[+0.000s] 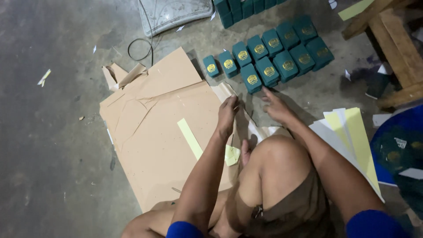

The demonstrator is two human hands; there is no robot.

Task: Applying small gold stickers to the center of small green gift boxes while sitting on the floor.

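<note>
I sit on a concrete floor with one knee (275, 154) raised. My left hand (228, 115) is curled over the right edge of a flattened brown cardboard sheet (154, 132); what it holds, if anything, is hidden. My right hand (276, 105) reaches forward with fingers spread, its fingertips just short of the nearest teal box (252, 79). Several small teal boxes with gold emblems (273, 57) stand in rows beyond it. A pale yellow paper strip (190, 139) lies on the cardboard near my left forearm.
A stack of white and yellow sheets (350, 136) lies to my right. A wooden frame (392, 48) stands at the upper right, a blue container (398, 150) at the right edge. A grey tray (174, 13) and black cable (141, 46) lie at the top. More teal boxes (240, 9) sit behind.
</note>
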